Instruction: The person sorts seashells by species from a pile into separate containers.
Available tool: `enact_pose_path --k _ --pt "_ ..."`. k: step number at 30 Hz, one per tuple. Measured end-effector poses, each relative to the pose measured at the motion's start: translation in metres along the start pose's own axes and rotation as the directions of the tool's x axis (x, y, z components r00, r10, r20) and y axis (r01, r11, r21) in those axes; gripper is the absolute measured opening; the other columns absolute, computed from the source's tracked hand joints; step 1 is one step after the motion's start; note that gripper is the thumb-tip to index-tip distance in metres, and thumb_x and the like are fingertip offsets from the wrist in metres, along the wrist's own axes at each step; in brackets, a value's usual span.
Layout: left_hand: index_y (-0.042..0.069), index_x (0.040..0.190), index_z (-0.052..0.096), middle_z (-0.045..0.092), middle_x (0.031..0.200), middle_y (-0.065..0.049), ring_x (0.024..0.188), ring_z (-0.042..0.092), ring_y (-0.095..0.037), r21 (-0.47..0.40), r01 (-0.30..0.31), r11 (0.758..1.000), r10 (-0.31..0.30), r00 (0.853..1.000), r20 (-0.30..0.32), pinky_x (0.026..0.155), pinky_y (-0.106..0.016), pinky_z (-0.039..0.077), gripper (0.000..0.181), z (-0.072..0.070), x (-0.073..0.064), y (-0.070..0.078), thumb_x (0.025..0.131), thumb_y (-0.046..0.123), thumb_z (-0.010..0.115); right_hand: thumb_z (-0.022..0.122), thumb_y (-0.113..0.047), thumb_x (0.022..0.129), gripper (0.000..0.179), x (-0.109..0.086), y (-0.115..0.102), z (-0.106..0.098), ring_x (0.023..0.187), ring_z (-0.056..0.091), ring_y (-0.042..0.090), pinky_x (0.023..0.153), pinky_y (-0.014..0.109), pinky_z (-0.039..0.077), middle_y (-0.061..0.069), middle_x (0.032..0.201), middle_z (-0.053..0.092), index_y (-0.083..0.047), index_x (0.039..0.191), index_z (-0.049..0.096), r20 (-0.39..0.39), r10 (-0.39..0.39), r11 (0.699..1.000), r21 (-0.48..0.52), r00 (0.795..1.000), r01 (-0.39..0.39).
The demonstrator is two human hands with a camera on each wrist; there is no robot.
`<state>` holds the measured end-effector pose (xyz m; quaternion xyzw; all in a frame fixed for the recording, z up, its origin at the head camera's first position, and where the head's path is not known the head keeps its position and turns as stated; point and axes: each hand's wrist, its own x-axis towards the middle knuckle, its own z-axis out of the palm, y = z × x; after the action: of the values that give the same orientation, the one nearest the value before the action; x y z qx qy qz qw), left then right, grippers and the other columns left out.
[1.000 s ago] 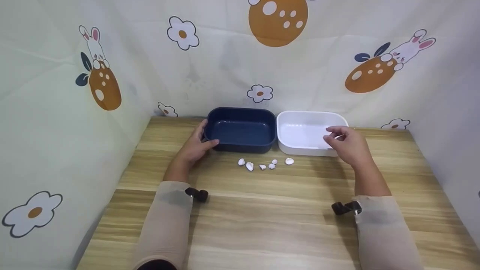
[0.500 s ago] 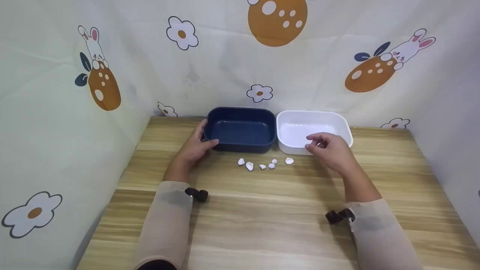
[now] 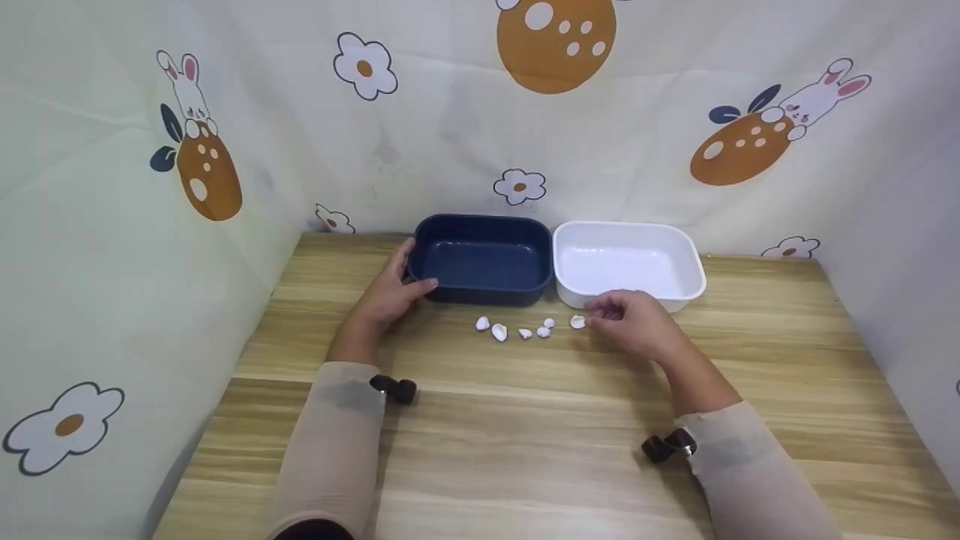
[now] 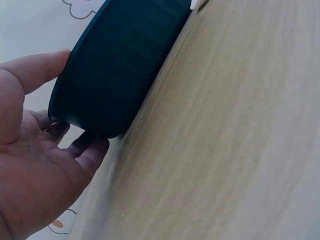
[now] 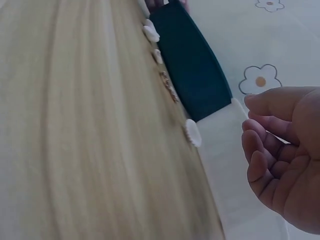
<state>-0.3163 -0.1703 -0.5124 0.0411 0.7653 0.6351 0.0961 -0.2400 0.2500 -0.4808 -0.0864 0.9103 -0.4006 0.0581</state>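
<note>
My left hand grips the left end of a dark blue rectangular container, thumb at the front rim and fingers against the end wall, as the left wrist view also shows. Right beside it stands a white container. Small white seashells lie in a loose row on the table before both; the rightmost shell is by the white one. My right hand, fingers loosely curled and holding nothing, hovers at the white container's front edge, fingertips close to that shell. In the right wrist view the ribbed shell shows apart from the fingers.
Further left in the row are a larger shell and several others in front of the blue container. The wood-grain table reaches toward me. A patterned cloth backdrop rises right behind the containers and at both sides.
My right hand has come from over the white container's right side, left and toward me, to the rightmost shell. My left hand, the containers and the shells have stayed put.
</note>
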Motion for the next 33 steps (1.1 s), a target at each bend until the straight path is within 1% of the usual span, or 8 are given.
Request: enact_pose_path --k 3,5,6,7,10,20,26,33 --pt "0.021 0.173 0.016 0.016 0.181 -0.011 0.169 0.015 -0.029 0.010 0.004 1.000 -0.004 1.000 -0.002 0.139 -0.043 0.014 0.096 0.000 0.000 0.000 0.098 0.016 0.076 0.079 -0.017 0.095 0.029 0.002 0.002 0.007 0.089 0.069 0.010 0.093 0.034 0.058 0.010 0.102 0.079 -0.002 0.120 0.078 0.033 0.005 1.000 0.003 0.999 -0.005" --pt "0.022 0.173 0.016 0.017 0.181 -0.012 0.169 0.015 -0.029 0.012 0.005 1.000 -0.005 1.000 -0.001 0.139 -0.043 0.014 0.097 0.000 0.000 0.000 0.098 0.017 0.077 0.078 -0.015 0.095 0.027 0.003 0.005 0.011 0.088 0.069 0.010 0.090 0.030 0.059 0.010 0.101 0.079 -0.002 0.118 0.078 0.045 0.010 1.000 0.018 0.999 -0.011" --pt "0.022 0.173 0.016 0.017 0.181 -0.012 0.169 0.016 -0.029 0.011 0.006 1.000 -0.006 1.000 -0.002 0.139 -0.043 0.014 0.097 -0.001 0.000 0.000 0.098 0.017 0.077 0.078 -0.014 0.095 0.026 0.003 0.006 0.013 0.087 0.069 0.010 0.080 0.027 0.060 0.010 0.101 0.079 -0.001 0.117 0.078 0.051 0.009 0.999 0.030 0.999 -0.010" --pt "0.022 0.173 0.016 0.018 0.181 -0.012 0.169 0.015 -0.029 0.010 0.007 1.000 -0.007 1.000 -0.002 0.139 -0.043 0.014 0.097 -0.001 0.000 0.000 0.098 0.017 0.077 0.077 -0.012 0.095 0.025 0.004 0.008 0.014 0.086 0.068 0.011 0.077 0.024 0.059 0.010 0.100 0.078 -0.001 0.116 0.077 0.054 0.004 0.999 0.038 0.999 -0.007" --pt "0.022 0.173 0.016 0.017 0.181 -0.012 0.169 0.015 -0.028 0.009 0.013 1.000 -0.013 1.000 -0.004 0.139 -0.043 0.013 0.097 -0.001 -0.001 0.001 0.097 0.017 0.077 0.077 -0.009 0.094 0.022 0.005 0.013 0.017 0.085 0.067 0.011 0.073 0.019 0.057 0.010 0.099 0.077 -0.001 0.114 0.078 0.062 -0.005 0.998 0.058 0.998 0.001" --pt "0.020 0.173 0.017 0.015 0.182 -0.008 0.169 0.013 -0.028 0.041 0.008 0.999 -0.007 1.000 -0.011 0.139 -0.043 0.012 0.097 0.000 -0.001 0.002 0.097 0.017 0.077 0.079 -0.010 0.091 0.025 0.010 0.026 0.023 0.086 0.066 0.011 0.074 0.017 0.054 0.007 0.098 0.077 -0.005 0.116 0.079 0.058 -0.017 0.999 0.041 0.998 0.015" --pt "0.019 0.173 0.017 0.019 0.181 -0.010 0.169 0.016 -0.028 0.022 0.000 1.000 0.000 1.000 -0.008 0.139 -0.043 0.012 0.097 0.000 0.000 0.001 0.096 0.015 0.076 0.083 -0.013 0.090 0.023 0.009 0.025 0.024 0.087 0.066 0.013 0.076 0.021 0.053 0.007 0.098 0.077 -0.007 0.112 0.080 0.073 -0.028 1.000 0.015 0.997 0.027" --pt "0.019 0.173 0.016 0.017 0.181 -0.009 0.169 0.013 -0.028 0.025 -0.004 1.000 0.005 1.000 -0.005 0.139 -0.043 0.010 0.096 0.000 0.000 0.002 0.097 0.017 0.076 0.085 -0.016 0.089 0.023 0.009 0.020 0.027 0.089 0.067 0.013 0.081 0.025 0.054 0.007 0.097 0.078 -0.008 0.109 0.079 0.062 -0.029 0.999 -0.025 0.998 0.031"
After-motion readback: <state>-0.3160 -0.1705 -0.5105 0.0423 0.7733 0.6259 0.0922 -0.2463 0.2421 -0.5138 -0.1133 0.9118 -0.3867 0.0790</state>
